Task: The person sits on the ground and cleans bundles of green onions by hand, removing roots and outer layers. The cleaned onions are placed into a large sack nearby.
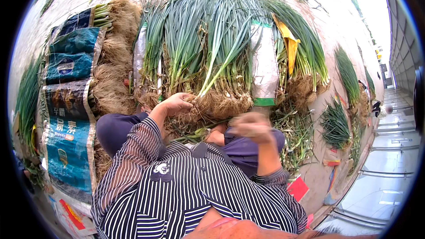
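Observation:
A broad pile of green onions with roots lies in front of me, leaves pointing away and brown roots towards me. On top, a pale-stemmed green onion lies with its roots near my left hand. My left hand is at the root ends, its thumb and fingers bent together; whether roots are pinched between them is unclear. Blurred by motion, my right hand is above my right knee, just short of the roots, and its grip cannot be made out.
Printed woven sacks cover more rooted onions at the left. A white sack with green edges and a yellow cloth strip lie among the bundles. Stripped leaves are heaped at my right knee. Farther right are another bundle and a red packet.

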The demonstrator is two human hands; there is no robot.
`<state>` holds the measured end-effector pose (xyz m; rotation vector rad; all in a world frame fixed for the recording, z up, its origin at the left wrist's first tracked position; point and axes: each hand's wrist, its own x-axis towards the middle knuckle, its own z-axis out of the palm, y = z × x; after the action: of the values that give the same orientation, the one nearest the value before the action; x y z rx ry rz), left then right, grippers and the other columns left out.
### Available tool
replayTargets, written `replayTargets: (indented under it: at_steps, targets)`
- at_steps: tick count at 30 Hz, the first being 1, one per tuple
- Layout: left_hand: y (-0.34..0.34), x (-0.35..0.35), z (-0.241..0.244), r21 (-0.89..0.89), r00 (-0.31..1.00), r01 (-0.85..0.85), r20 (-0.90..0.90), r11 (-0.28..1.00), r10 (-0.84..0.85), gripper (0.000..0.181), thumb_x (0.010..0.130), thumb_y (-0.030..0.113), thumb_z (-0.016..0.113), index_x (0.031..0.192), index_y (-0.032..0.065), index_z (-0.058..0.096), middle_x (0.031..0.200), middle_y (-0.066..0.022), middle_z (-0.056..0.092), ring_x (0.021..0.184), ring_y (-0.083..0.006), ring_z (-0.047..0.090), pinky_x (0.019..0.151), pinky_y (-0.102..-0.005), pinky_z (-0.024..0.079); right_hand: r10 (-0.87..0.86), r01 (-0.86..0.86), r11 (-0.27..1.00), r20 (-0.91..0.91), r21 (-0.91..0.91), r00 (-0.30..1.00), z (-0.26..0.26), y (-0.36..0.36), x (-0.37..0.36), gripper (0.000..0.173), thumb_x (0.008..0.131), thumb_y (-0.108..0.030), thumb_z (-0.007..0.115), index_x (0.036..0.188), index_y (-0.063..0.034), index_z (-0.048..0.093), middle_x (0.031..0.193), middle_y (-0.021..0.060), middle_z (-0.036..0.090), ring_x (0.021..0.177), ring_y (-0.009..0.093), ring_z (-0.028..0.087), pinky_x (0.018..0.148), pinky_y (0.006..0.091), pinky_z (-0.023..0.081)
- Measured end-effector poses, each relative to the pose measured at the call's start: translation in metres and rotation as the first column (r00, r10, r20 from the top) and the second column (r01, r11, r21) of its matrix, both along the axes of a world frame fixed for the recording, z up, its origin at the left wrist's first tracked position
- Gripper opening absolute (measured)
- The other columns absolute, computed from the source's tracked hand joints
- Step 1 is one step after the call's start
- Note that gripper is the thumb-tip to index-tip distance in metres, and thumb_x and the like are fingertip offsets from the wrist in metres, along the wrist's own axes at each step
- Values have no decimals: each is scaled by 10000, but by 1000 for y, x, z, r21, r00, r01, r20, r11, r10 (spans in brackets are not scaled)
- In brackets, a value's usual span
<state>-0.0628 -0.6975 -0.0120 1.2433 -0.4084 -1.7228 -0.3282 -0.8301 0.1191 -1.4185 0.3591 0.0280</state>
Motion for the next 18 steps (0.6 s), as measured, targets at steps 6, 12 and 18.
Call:
replayTargets:
  at_steps: [6, 12, 18]
  targets:
    - [6, -8, 15, -77, 942, 104, 327, 992, -74, 325, 839, 98, 565, 1144, 16, 489, 931, -20, 592, 802, -73, 538, 677, -235, 462, -320, 177, 930, -472, -323, 822, -107, 13, 68, 467, 794, -349, 603, 1114, -18, 527, 1018, 150, 595, 873, 276, 597, 777, 367, 472]
    - [17, -35, 14, -51, 996, 18, 94, 999, -13, 394, 877, 237, 528, 1205, 26, 476, 973, -52, 587, 840, -103, 520, 731, -237, 422, -537, 516, 649, -143, 559, 831, -143, 17, 113, 297, 823, -149, 596, 1045, 6, 475, 922, 107, 579, 770, 195, 593, 704, 308, 499]
    - [20, -2, -11, 200, 984, -146, 134, 969, 121, 584, 833, 566, 437, 1199, 116, 500, 1134, -68, 536, 1041, -214, 464, 918, -457, 308, -484, 484, 875, 21, 2, 875, -137, 41, 119, 199, 813, -85, 600, 962, -6, 494, 706, 30, 570, 586, 83, 530, 501, 213, 424]
